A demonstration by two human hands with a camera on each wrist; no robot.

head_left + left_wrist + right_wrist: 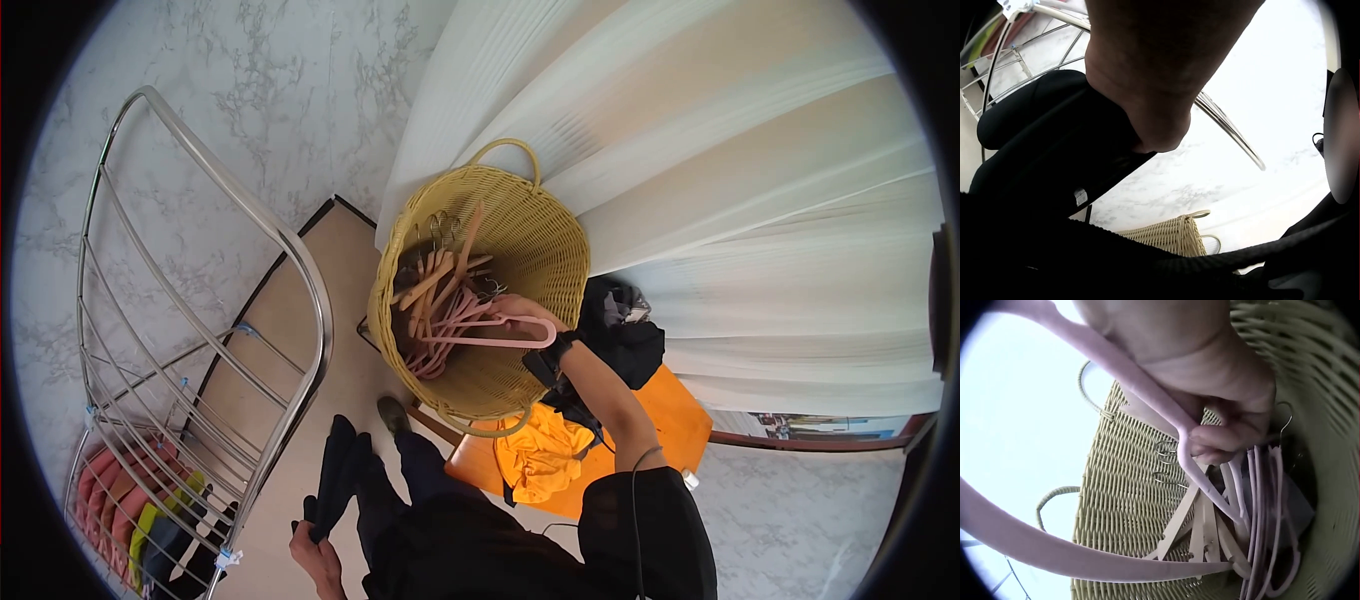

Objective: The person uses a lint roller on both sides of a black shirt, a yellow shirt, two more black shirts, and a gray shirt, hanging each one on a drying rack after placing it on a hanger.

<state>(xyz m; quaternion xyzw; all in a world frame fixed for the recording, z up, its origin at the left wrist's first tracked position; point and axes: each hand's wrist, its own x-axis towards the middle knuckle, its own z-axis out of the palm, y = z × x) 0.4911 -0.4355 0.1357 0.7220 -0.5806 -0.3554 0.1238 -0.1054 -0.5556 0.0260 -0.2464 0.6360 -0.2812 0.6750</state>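
My right hand (518, 310) reaches into a tall yellow wicker basket (545, 225) and grips a pink hanger (1141, 390). Its long pink arms slant across the right wrist view. Below the fingers, more pink hangers (1259, 519) stand bunched beside wooden hangers (430, 285), all inside the basket. Low on the left of the head view, my left hand (318, 562) holds a black garment (340, 470) that hangs in long folds. A small white label (1080, 197) shows on that cloth in the left wrist view, where the left fingers are mostly hidden.
A chrome rack (310, 290) stands at the left, with pink, green and dark clothes (140, 510) in its lower end. Orange cloth (540, 450) and black items (625, 345) lie on an orange wooden seat (690, 420) next to the basket. White curtains (720, 200) hang behind.
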